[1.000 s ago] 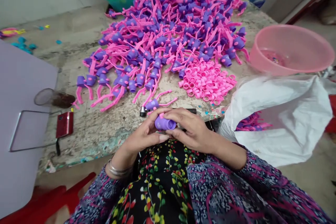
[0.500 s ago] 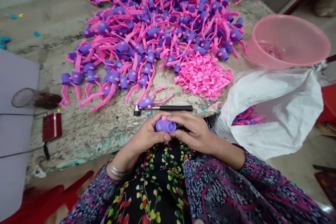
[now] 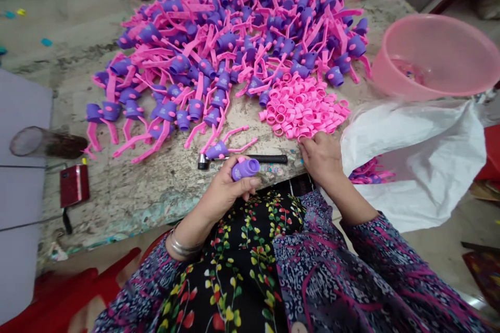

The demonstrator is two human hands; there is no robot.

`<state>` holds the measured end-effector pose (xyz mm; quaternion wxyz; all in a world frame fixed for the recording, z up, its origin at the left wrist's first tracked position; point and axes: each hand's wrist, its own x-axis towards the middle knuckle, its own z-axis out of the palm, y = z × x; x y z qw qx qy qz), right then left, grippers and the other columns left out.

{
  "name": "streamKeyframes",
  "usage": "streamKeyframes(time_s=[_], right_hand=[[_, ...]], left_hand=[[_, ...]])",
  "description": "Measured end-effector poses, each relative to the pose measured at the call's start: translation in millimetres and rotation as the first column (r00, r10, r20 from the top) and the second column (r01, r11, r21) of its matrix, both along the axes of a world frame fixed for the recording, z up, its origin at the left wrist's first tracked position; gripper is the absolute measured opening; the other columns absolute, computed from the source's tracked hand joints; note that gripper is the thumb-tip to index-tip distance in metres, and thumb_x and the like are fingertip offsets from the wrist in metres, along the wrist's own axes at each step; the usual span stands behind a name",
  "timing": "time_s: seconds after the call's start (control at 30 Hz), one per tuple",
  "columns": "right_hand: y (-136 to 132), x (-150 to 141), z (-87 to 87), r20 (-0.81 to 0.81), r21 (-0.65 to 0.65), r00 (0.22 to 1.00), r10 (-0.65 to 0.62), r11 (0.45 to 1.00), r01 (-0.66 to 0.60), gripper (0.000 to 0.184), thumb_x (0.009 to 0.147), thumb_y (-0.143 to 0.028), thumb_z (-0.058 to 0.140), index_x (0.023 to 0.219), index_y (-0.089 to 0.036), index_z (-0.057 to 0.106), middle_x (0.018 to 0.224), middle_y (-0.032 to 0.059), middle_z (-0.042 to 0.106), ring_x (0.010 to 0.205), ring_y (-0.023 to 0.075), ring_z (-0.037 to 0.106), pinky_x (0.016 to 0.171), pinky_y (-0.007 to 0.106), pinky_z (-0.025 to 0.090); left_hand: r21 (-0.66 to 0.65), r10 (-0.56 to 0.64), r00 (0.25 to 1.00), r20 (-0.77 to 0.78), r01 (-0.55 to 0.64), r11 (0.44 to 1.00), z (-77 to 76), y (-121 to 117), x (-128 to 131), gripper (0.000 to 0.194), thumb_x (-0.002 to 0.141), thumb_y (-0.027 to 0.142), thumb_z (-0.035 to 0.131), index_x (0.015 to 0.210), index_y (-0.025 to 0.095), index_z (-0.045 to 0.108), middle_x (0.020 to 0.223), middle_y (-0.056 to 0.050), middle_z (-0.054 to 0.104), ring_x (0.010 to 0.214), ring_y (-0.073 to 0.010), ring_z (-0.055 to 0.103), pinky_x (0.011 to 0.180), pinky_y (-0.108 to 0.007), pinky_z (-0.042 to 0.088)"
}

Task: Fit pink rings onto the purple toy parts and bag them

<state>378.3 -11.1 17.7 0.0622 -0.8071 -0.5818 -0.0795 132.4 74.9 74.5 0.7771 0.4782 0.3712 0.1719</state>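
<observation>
A purple plastic toy piece [image 3: 245, 169] is gripped in the left hand [image 3: 228, 190], fingers closed around it. The curled right hand [image 3: 320, 158] touches the edge of a pile of pink plastic rings [image 3: 300, 106]; whether it holds one is hidden. Many purple-and-pink pieces [image 3: 234, 47] lie heaped beyond both hands, and more sit in a white sack [image 3: 422, 166] to the right.
</observation>
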Motion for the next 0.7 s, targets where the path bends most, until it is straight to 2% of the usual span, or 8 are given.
streamKeyframes(time_s=[0.13,0.23,0.3,0.37,0.43,0.5,0.57,0.7], right_hand=[[1.2,-7.6,6.8,-0.059,0.061,0.998,0.039,0.997,-0.035,0.025,0.094,-0.026,0.05,0.088,-0.017,0.072,0.087,0.0118,0.058,0.08,0.0262,0.052,0.072,0.043,0.044],[-0.8,-21.2,22.3,-0.367,0.28,0.912,0.185,0.957,-0.082,0.016,0.092,-0.025,0.056,0.087,-0.017,0.069,0.096,0.0123,0.063,0.091,0.0269,0.058,0.082,0.046,0.046],[-2.0,-35.8,36.6,-0.681,0.399,0.653,0.333,0.915,-0.051,0.008,0.09,-0.025,0.061,0.088,-0.019,0.066,0.097,0.0086,0.066,0.095,0.0231,0.061,0.086,0.042,0.048],[-2.0,-52.6,51.2,-0.9,0.397,0.213,0.379,0.917,0.048,0.005,0.088,-0.024,0.066,0.092,-0.022,0.064,0.096,0.0034,0.068,0.092,0.0177,0.064,0.084,0.035,0.051],[-1.0,-67.5,62.8,-0.919,0.316,-0.209,0.333,0.942,0.111,0.019,0.086,-0.024,0.069,0.104,-0.026,0.063,0.096,-0.0002,0.069,0.087,0.0133,0.065,0.08,0.029,0.053],[0.5,-77.5,69.1,-0.835,0.245,-0.484,0.262,0.964,0.099,0.03,0.085,-0.024,0.07,0.114,-0.028,0.062,0.096,-0.002,0.069,0.083,0.0101,0.065,0.078,0.025,0.054],[1.8,-82.3,70.3,-0.761,0.196,-0.62,0.192,0.979,0.063,0.03,0.084,-0.025,0.072,0.114,-0.027,0.066,0.093,-0.0019,0.07,0.08,0.0085,0.065,0.076,0.022,0.054],[2.8,-83.9,66.1,-0.7,0.1,-0.706,0.108,0.994,0.053,0.023,0.081,-0.026,0.075,0.104,-0.024,0.072,0.088,-0.0005,0.071,0.076,0.0088,0.065,0.073,0.021,0.056]], left_hand=[[-0.105,-0.014,0.998,0.058,0.02,0.994,2.3,-0.8,1.0,0.046,0.07,0.039,0.08,0.099,0.02,0.05,0.061,0.005,0.06,0.049,-0.0081,0.052,0.043,-0.016,0.036],[-0.174,-0.023,0.991,0.132,0.046,0.984,0.2,-2.3,-1.2,0.047,0.07,0.037,0.08,0.101,0.02,0.049,0.059,0.004,0.061,0.048,-0.0077,0.05,0.042,-0.015,0.032],[-0.203,-0.025,0.985,0.172,0.061,0.977,-1.2,-3.6,-2.5,0.048,0.07,0.037,0.08,0.102,0.02,0.049,0.059,0.003,0.062,0.048,-0.0073,0.05,0.043,-0.015,0.032],[-0.216,-0.032,0.979,0.201,0.076,0.974,-1.4,-4.9,-3.4,0.05,0.069,0.037,0.081,0.103,0.02,0.049,0.059,0.003,0.063,0.047,-0.0071,0.05,0.042,-0.015,0.032],[-0.211,-0.04,0.977,0.211,0.085,0.974,-0.7,-6.5,-4.4,0.05,0.069,0.037,0.081,0.103,0.02,0.049,0.059,0.004,0.063,0.046,-0.0069,0.051,0.041,-0.015,0.031],[-0.194,-0.034,0.979,0.203,0.074,0.978,0.2,-8.3,-6.0,0.048,0.069,0.036,0.081,0.103,0.02,0.05,0.06,0.004,0.063,0.046,-0.0069,0.052,0.04,-0.014,0.031],[-0.178,-0.014,0.983,0.184,0.048,0.983,0.8,-10.1,-8.6,0.047,0.069,0.035,0.081,0.103,0.021,0.051,0.062,0.005,0.062,0.047,-0.0071,0.054,0.04,-0.014,0.032],[-0.155,0.011,0.992,0.123,0.008,0.988,1.9,-13.3,-14.2,0.048,0.07,0.037,0.081,0.105,0.022,0.051,0.06,0.007,0.059,0.047,-0.006,0.051,0.04,-0.014,0.033]])
